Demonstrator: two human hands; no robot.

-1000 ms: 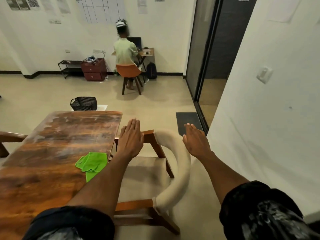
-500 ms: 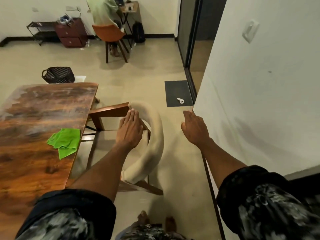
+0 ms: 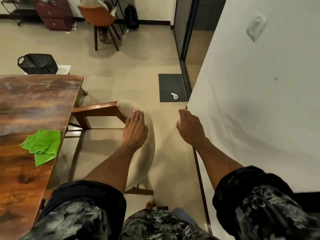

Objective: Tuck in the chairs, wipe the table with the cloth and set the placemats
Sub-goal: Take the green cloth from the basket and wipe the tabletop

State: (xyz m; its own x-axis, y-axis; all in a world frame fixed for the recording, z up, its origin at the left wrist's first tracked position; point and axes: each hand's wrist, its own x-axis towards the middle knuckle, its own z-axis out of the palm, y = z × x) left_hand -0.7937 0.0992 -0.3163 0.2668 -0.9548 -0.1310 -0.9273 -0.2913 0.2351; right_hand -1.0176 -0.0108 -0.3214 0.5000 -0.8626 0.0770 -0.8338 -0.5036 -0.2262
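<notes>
A wooden chair with a curved cream padded backrest [image 3: 149, 153] stands at the right side of the brown wooden table [image 3: 34, 104], its seat partly under the tabletop. My left hand [image 3: 135, 130] lies flat on the top of the backrest, fingers straight. To the right of the chair my right hand [image 3: 190, 129] hovers open in the air and touches nothing. A crumpled green cloth [image 3: 43, 146] lies on the table near its right edge. No placemats are in view.
A white wall [image 3: 259, 101] runs close along my right. A dark floor mat [image 3: 171, 87] with a small white object [image 3: 174, 96] lies ahead by a glass door. A black basket [image 3: 38, 64] sits beyond the table; a person sits on an orange chair [image 3: 98, 19] farther back.
The chair has slid left, farther under the table, with my left hand flat on its backrest. My right hand has come off the backrest. The view has tilted downward.
</notes>
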